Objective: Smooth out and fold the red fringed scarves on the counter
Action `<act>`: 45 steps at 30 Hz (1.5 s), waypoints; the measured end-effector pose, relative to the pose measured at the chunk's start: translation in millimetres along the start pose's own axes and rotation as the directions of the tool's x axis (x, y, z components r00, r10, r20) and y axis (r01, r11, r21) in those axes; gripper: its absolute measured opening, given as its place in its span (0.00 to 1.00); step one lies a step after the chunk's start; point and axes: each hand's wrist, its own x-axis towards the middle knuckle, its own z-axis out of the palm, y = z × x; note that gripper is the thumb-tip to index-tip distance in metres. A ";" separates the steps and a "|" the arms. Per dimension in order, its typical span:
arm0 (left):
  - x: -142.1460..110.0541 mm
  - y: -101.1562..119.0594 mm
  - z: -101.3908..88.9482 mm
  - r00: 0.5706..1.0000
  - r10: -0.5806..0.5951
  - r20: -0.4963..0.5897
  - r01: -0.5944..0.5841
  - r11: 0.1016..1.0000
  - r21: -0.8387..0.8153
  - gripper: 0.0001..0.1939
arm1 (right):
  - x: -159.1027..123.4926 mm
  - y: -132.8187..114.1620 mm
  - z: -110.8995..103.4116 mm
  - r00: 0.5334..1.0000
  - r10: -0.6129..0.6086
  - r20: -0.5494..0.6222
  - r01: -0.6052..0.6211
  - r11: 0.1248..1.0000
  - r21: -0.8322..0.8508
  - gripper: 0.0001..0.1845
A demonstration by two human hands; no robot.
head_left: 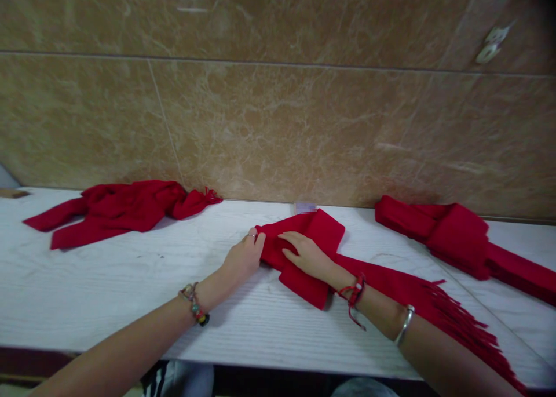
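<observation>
A red fringed scarf (321,229) lies partly folded on the white table in front of me, its fringe spread toward the lower right. At the fold's left end, my left hand (245,255) grips the edge, with the thumb on top and the other fingers partly hidden. My right hand (308,258) rests flat on the folded part, fingers apart and palm down. Part of the scarf passes under my right wrist and forearm.
A crumpled red scarf (134,208) lies to the left against the tan tiled wall (278,124). To the right is a folded red scarf (460,235) with a long tail. A small label (305,207) sits behind the middle scarf on the white table (130,292).
</observation>
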 end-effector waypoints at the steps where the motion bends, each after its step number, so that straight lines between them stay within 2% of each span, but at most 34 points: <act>1: -0.6 0.0 2.1 1.000 -0.002 -0.010 0.002 1.000 -0.025 0.19 | 2.7 -0.1 -1.2 1.000 0.021 0.013 -0.021 0.999 0.025 0.20; 4: -0.8 -0.3 4.9 0.999 -0.013 -0.040 0.009 0.996 -0.088 0.21 | 22.8 0.4 -5.7 0.980 0.167 0.106 -0.181 0.972 0.147 0.19; 6: 0.2 -0.6 3.1 0.999 -0.027 -0.032 0.024 0.996 -0.088 0.21 | 44.8 2.3 -8.3 0.934 0.277 0.227 -0.325 0.922 0.210 0.14; 8: 1.4 -1.0 -1.0 0.999 -0.031 -0.022 0.030 0.998 -0.050 0.19 | 67.3 5.1 -9.9 0.880 0.330 0.343 -0.420 0.877 0.234 0.12; 11: 2.4 -1.5 -7.6 0.999 0.015 -0.052 -0.012 0.999 0.053 0.14 | 88.8 9.8 -11.1 0.828 0.308 0.469 -0.478 0.825 0.303 0.13; 13: 2.5 -1.3 -10.0 0.996 0.061 -0.070 -0.053 0.993 0.108 0.13 | 92.3 12.3 -11.3 0.797 0.260 0.545 -0.536 0.721 0.440 0.10; 15: 2.2 -0.3 -10.2 0.993 0.097 -0.070 -0.087 0.987 0.134 0.13 | 90.1 13.7 -10.5 0.785 0.223 0.578 -0.577 0.603 0.551 0.06; 17: 1.4 1.5 -8.6 0.991 0.116 -0.063 -0.106 0.984 0.142 0.13 | 86.6 14.0 -8.5 0.792 0.233 0.565 -0.584 0.561 0.587 0.05; 22: -2.6 7.2 -3.1 0.993 0.115 -0.038 -0.108 0.983 0.151 0.13 | 85.7 11.5 0.3 0.829 0.307 0.466 -0.554 0.565 0.612 0.03; 29: -4.7 8.7 -2.6 0.996 0.069 -0.052 -0.063 0.993 0.098 0.12 | 87.1 4.5 6.6 0.871 0.284 0.401 -0.487 0.616 0.620 0.20; 32: -5.2 6.2 -1.9 0.995 0.053 -0.079 -0.047 0.996 0.082 0.10 | 84.8 3.7 10.6 0.880 0.264 0.395 -0.473 0.554 0.684 0.20; 34: -6.4 3.9 -0.8 0.995 0.058 -0.081 -0.051 0.995 0.088 0.10 | 83.2 4.0 14.3 0.899 0.251 0.359 -0.438 0.545 0.715 0.21; 42: -12.4 -0.4 1.0 0.993 0.117 -0.024 -0.113 0.988 0.108 0.09 | 87.6 12.7 34.2 0.943 0.285 0.171 -0.328 0.716 0.616 0.15; 45: -13.8 0.3 -1.4 0.985 0.170 -0.016 -0.167 0.979 0.114 0.08 | 90.1 16.1 38.2 0.963 0.247 0.107 -0.263 0.783 0.564 0.15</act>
